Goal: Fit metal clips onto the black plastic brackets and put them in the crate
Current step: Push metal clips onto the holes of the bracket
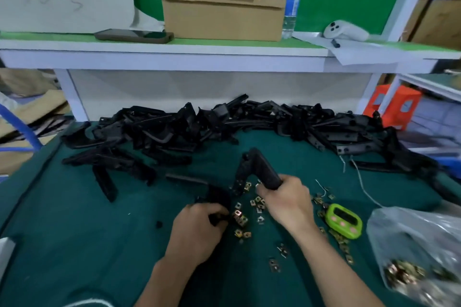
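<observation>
Right hand grips an upright black bracket; left hand holds a second bracket flat beside loose metal clips on the green mat.

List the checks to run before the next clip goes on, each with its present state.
1. Right hand grips raised bracket: ok.
2. Left hand holds low bracket: ok.
3. Loose clips lie between the hands: ok.
4. Clip bag in view and stocked: ok.
5. Clip already seated on either bracket: cannot tell.
6. Crate located: cannot tell; none plainly visible.
</observation>
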`<act>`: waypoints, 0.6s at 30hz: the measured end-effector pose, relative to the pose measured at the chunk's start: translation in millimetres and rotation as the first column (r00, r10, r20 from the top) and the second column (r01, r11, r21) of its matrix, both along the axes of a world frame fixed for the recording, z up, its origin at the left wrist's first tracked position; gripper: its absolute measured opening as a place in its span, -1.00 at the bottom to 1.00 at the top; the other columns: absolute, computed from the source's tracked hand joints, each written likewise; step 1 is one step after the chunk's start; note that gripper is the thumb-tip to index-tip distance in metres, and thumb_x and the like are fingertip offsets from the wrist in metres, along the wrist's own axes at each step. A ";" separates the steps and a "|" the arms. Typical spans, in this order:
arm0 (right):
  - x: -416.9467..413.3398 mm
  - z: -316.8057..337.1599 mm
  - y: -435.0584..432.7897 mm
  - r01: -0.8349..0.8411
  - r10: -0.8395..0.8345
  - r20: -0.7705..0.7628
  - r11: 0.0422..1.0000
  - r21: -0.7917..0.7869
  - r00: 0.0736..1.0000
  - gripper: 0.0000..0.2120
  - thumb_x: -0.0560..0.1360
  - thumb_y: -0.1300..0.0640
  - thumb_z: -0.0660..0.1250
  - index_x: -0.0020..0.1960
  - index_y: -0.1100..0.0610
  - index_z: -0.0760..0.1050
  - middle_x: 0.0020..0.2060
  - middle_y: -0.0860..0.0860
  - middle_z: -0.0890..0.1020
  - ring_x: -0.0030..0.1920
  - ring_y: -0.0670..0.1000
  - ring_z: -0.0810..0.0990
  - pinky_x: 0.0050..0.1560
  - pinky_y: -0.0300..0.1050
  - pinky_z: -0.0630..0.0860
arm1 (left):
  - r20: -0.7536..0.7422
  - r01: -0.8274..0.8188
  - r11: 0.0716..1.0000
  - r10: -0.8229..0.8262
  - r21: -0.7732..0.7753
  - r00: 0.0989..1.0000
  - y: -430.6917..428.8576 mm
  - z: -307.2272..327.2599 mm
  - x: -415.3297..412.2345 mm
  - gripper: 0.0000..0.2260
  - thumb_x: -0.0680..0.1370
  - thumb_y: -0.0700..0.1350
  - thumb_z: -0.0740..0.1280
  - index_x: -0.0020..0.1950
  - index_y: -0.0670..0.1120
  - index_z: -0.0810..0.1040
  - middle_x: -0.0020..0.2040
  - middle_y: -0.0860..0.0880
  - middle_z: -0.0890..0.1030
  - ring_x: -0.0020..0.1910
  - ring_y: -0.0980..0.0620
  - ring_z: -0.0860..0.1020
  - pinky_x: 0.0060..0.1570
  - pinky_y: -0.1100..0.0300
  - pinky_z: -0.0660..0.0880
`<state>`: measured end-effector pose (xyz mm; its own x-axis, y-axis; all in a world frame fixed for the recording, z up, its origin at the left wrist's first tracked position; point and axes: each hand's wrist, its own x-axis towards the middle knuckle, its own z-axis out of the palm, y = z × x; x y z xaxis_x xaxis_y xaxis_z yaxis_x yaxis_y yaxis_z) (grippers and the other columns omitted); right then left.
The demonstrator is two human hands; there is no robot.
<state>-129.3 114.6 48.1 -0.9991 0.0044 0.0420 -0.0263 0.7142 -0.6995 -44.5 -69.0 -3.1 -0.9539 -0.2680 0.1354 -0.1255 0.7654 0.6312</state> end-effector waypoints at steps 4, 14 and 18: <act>11.5 -17.8 36.1 0.021 -0.025 0.028 0.988 0.156 0.999 -0.82 0.39 -0.10 0.42 -0.25 -0.02 0.53 -0.40 -0.09 0.59 -0.25 0.11 0.59 -0.29 -0.11 0.43 | -0.079 -0.146 0.987 0.141 -0.070 0.987 12.5 1.8 -0.9 -0.89 0.52 0.05 0.47 0.02 0.24 0.71 -0.04 0.27 0.69 -0.07 0.19 0.61 -0.13 0.28 0.49; 16.0 -35.8 42.2 0.020 0.014 -0.179 0.982 0.187 0.984 -0.65 0.41 0.00 0.40 -0.13 -0.08 0.19 -0.43 -0.11 0.52 -0.42 -0.03 0.49 -0.44 -0.09 0.28 | -0.233 -0.064 0.918 0.166 0.391 0.958 29.0 7.4 0.2 -0.56 0.48 -0.27 0.52 0.07 0.30 0.65 -0.08 0.38 0.68 -0.03 0.39 0.63 -0.06 0.61 0.43; 15.1 -40.2 39.9 0.020 0.012 -0.197 0.987 0.162 0.980 -0.65 0.45 -0.01 0.38 -0.09 -0.08 0.16 -0.42 -0.12 0.51 -0.44 -0.06 0.46 -0.43 -0.08 0.27 | -0.234 0.006 0.892 0.112 0.452 0.966 26.0 2.9 -6.1 -0.43 0.48 -0.43 0.45 0.08 0.30 0.63 -0.02 0.28 0.71 0.04 0.31 0.65 0.03 0.50 0.50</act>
<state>-114.2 154.6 8.0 -0.9711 -0.0147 0.2384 -0.1487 0.8183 -0.5552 -50.7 -43.0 -0.3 -0.8877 -0.4053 0.2186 0.0471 0.3922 0.9187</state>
